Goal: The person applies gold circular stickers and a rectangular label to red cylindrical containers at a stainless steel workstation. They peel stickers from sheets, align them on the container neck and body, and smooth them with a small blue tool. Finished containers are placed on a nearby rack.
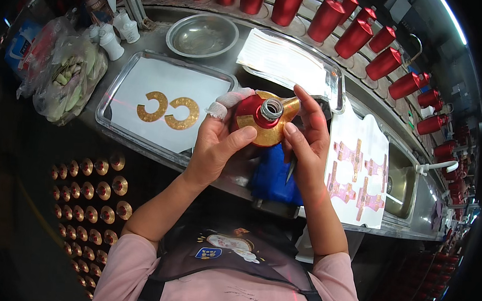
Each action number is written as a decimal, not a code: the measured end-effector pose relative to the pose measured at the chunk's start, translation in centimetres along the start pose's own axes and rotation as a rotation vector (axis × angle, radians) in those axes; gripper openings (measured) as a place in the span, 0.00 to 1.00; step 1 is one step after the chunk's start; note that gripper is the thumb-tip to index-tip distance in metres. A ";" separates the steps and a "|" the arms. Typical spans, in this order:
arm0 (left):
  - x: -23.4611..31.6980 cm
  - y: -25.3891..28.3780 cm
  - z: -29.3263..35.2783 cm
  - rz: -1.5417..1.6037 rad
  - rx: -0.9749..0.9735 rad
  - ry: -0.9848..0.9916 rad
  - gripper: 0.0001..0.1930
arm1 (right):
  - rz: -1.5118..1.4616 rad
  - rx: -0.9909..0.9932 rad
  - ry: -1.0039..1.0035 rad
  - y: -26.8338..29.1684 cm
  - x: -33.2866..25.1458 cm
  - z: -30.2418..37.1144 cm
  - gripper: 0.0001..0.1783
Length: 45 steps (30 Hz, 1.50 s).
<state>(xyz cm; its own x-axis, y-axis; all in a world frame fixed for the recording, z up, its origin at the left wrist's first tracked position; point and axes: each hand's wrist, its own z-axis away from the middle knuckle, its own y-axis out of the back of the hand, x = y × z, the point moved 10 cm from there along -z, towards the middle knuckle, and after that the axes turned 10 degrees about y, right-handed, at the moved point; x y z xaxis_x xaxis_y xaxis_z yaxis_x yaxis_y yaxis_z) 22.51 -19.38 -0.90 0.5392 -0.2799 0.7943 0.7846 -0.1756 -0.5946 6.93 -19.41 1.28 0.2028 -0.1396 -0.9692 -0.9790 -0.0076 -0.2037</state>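
My apron [185,252] covers the front of my pink shirt [226,296], nearest the camera. Above it, both forearms extend to the workpiece, a red bottle [247,105] held between my hands over the front edge of the bench, its open, threaded neck toward the camera. A gold collar [265,136] lies around the shoulder, its right end raised.

Left hand [215,143]: clamped on the bottle, thumb pressed on the collar, white covers [227,101] on the fingers. Right hand [309,135]: thumb touching the collar, index finger extended upward; I cannot tell whether the hidden fingers pinch the edge. A thin, pointed item [290,171] shows below this thumb; its type is unclear.

Behind and below the hands is a blue object [275,177]. On the left, a metal tray [107,102] carries two gold C-shaped pieces [181,114] on white sheeting. On the right, a white sheet [361,122] bears pink cut-outs [355,182], beside the sink [401,188].

Farther back are a round steel basin [202,36] and a stack of white sheets [282,59]. Beyond these, red bottles [352,38] stand along a curved line.
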 end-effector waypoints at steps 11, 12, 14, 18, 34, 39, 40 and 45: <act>0.2 -0.4 -0.1 -0.049 0.008 -0.021 0.30 | 0.049 -0.029 0.050 0.0 -0.2 0.0 0.39; 0.2 -0.4 -0.1 -0.055 0.009 -0.021 0.30 | 0.024 -0.014 0.041 0.2 -0.2 0.0 0.39; 0.3 -0.4 -0.1 -0.058 0.016 -0.024 0.30 | 0.023 -0.010 0.033 0.3 -0.2 -0.1 0.39; 0.3 -0.7 -0.1 -0.063 0.016 -0.030 0.30 | 0.116 -0.034 0.076 0.2 -0.5 -0.1 0.38; 1.6 -2.6 3.4 -0.725 0.049 -0.410 0.40 | 0.125 -0.062 0.066 0.2 -1.3 -0.4 0.38; -0.2 -1.2 3.3 -0.497 0.109 -0.339 0.41 | 0.245 -0.102 0.158 0.1 -1.3 -0.8 0.41; -0.2 -0.9 3.4 -0.554 0.127 -0.345 0.42 | 0.233 -0.098 0.143 0.2 -1.1 -0.9 0.41; 0.0 -0.2 3.0 -0.568 0.123 -0.366 0.43 | 0.215 -0.088 0.145 0.2 -1.1 -0.9 0.41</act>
<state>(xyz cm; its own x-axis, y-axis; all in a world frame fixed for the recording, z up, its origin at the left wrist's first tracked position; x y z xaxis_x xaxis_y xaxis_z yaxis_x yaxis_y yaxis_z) 23.21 -16.49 -0.42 0.0853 0.1644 0.9827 0.9937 -0.0861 -0.0718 6.54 -20.13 2.45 -0.0088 -0.2880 -0.9576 -0.9986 -0.0474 0.0234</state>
